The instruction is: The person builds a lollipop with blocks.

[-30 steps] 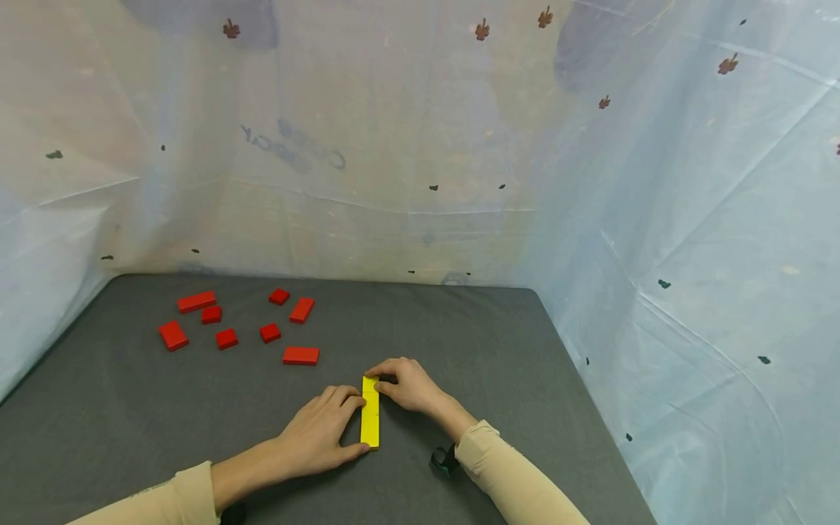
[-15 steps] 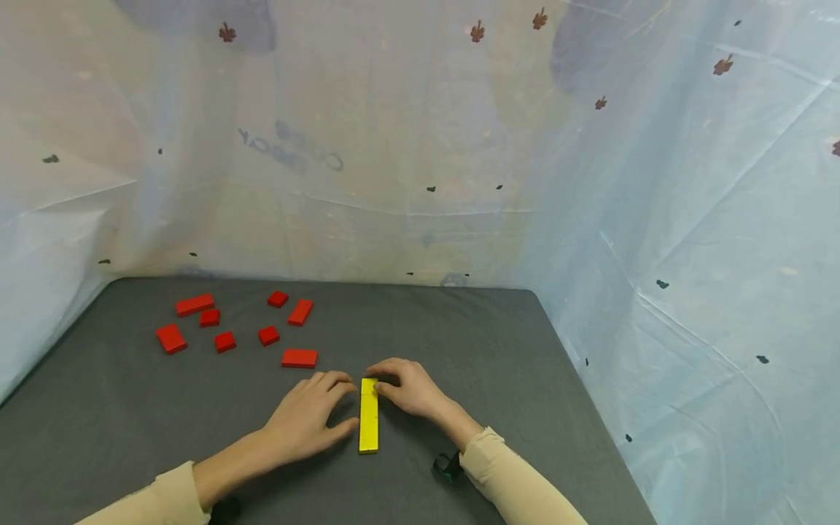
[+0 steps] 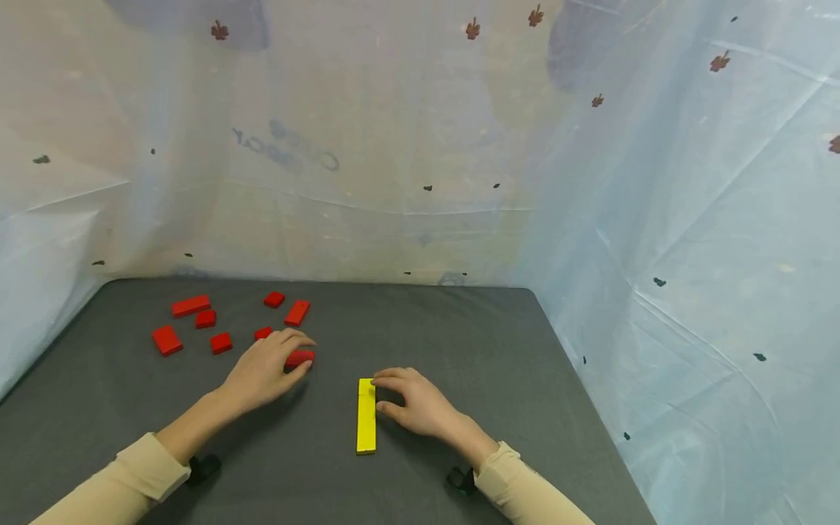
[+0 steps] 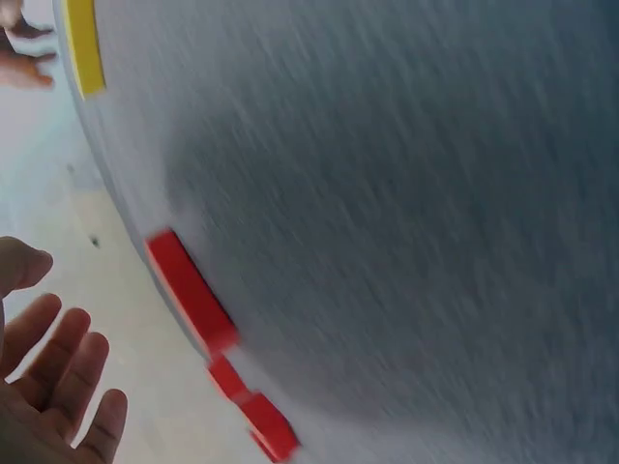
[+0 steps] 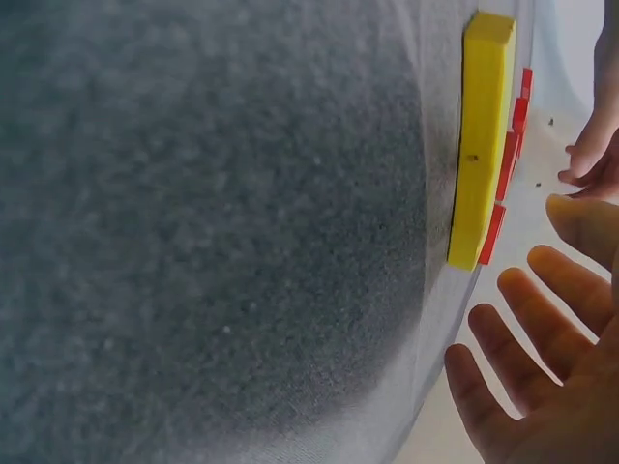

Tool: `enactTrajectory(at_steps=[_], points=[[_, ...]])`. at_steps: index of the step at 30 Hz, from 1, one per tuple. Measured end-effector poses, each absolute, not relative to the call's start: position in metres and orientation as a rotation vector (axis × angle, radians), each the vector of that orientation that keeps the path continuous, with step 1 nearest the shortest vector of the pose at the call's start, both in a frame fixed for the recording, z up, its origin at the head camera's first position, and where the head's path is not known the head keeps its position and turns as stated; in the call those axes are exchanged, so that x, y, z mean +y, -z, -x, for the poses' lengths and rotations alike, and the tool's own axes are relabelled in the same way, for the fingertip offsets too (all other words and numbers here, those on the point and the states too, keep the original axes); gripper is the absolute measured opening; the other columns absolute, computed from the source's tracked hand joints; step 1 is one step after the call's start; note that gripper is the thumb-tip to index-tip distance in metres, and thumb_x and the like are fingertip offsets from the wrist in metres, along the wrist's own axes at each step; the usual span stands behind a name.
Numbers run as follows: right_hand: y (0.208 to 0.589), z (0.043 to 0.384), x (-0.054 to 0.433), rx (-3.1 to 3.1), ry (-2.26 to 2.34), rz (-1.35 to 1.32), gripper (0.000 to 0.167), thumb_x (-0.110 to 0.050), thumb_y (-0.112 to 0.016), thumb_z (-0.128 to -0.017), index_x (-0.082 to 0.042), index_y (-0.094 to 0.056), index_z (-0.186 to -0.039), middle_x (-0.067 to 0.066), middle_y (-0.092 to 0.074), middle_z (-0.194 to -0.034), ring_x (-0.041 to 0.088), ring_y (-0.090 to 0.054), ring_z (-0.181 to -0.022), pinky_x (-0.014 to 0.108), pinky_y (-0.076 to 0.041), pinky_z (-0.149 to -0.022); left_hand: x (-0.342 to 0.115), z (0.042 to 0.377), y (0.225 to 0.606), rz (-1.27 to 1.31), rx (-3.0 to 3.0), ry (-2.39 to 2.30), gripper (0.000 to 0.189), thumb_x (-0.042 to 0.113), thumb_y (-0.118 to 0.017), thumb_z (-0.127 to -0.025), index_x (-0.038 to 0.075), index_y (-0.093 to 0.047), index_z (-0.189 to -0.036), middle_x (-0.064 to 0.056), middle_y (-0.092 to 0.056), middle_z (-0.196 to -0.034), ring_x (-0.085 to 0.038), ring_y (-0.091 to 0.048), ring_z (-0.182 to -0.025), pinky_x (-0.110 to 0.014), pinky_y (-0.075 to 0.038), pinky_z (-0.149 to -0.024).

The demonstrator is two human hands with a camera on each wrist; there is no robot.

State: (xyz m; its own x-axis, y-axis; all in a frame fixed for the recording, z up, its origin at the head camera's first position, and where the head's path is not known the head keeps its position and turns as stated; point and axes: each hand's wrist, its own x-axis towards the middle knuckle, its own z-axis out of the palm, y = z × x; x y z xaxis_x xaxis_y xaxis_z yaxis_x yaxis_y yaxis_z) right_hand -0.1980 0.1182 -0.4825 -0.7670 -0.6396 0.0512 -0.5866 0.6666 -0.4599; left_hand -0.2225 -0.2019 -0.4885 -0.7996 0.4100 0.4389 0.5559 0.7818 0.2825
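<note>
A yellow strip (image 3: 366, 423) lies lengthwise on the dark grey table, with a seam marking off a short piece at its far end. Just right of it is my right hand (image 3: 420, 405), fingers spread and loosely bent, fingertips at the strip's far right side; whether they touch it I cannot tell. My left hand (image 3: 261, 370) hovers over a red rectangular block (image 3: 300, 356), thumb and fingers parted on either side and partly covering it. In the left wrist view that hand's fingers (image 4: 82, 372) are apart and hold nothing.
Several more red blocks lie at the back left, among them a long one (image 3: 191, 305), a square one (image 3: 221, 343) and another rectangle (image 3: 297, 313). One small red block (image 3: 263, 333) is partly hidden behind the left hand. Plastic sheeting (image 3: 367, 146) hangs behind and to the right.
My left hand has let go of the yellow strip and moved left and away from me, to the red block. The right hand has loosened and drawn slightly right.
</note>
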Motion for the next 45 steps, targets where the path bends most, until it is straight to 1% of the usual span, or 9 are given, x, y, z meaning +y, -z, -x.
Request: enactTrajectory(at_steps=[5, 11, 16, 21, 33, 45], points=[[0.479, 0.193, 0.116, 2.754, 0.565, 1.064, 0.046, -0.032, -0.067, -0.104, -0.016, -0.061, -0.147, -0.002, -0.053, -0.153, 0.018, -0.051, -0.138, 0.038, -0.047, -0.111, -0.224, 0.235, 0.492, 0.729, -2.693, 0.586, 0.036, 0.013, -0.082, -0.09, 0.006, -0.071, -0.124, -0.013, -0.068, -0.124, -0.031, -0.067, -0.1, -0.055, -0.055, -0.082], [0.481, 0.188, 0.113, 2.783, 0.45, 1.121, 0.048, -0.036, -0.068, -0.103, -0.018, -0.061, -0.147, -0.003, -0.054, -0.153, 0.018, -0.052, -0.137, 0.041, -0.049, -0.109, -0.239, 0.246, 0.494, 0.789, -2.78, 0.599, 0.037, 0.016, -0.082, -0.092, 0.007, -0.071, -0.126, -0.014, -0.067, -0.127, -0.036, -0.067, -0.107, -0.059, -0.055, -0.087], [0.484, 0.185, 0.112, 2.802, 0.397, 1.162, 0.048, -0.038, -0.069, -0.101, -0.018, -0.063, -0.145, -0.001, -0.056, -0.15, 0.018, -0.055, -0.134, 0.04, -0.051, -0.105, -0.244, 0.25, 0.495, 0.831, -2.828, 0.611, 0.032, 0.016, -0.082, -0.091, 0.012, -0.074, -0.122, -0.009, -0.068, -0.124, -0.034, -0.067, -0.11, -0.056, -0.055, -0.089], [0.486, 0.184, 0.111, 2.808, 0.396, 1.184, 0.045, -0.038, -0.07, -0.101, -0.018, -0.066, -0.141, -0.001, -0.057, -0.149, 0.018, -0.056, -0.132, 0.039, -0.052, -0.104, -0.247, 0.25, 0.495, 0.859, -2.853, 0.618, 0.028, 0.014, -0.082, -0.09, 0.014, -0.075, -0.117, -0.005, -0.07, -0.119, -0.033, -0.067, -0.109, -0.055, -0.056, -0.088], [0.488, 0.183, 0.111, 2.815, 0.348, 1.217, 0.042, -0.037, -0.07, -0.101, -0.018, -0.068, -0.139, -0.001, -0.055, -0.149, 0.017, -0.056, -0.131, 0.037, -0.052, -0.104, -0.252, 0.253, 0.502, 0.89, -2.845, 0.65, 0.025, 0.008, -0.082, -0.09, 0.014, -0.077, -0.113, -0.004, -0.07, -0.117, -0.032, -0.067, -0.109, -0.053, -0.057, -0.089], [0.487, 0.183, 0.11, 2.816, 0.337, 1.193, 0.042, -0.037, -0.07, -0.101, -0.019, -0.068, -0.138, -0.001, -0.055, -0.15, 0.018, -0.055, -0.134, 0.038, -0.051, -0.106, -0.247, 0.254, 0.504, 0.873, -2.83, 0.666, 0.023, 0.011, -0.083, -0.089, 0.016, -0.077, -0.111, -0.002, -0.069, -0.115, -0.028, -0.068, -0.106, -0.05, -0.057, -0.088]])
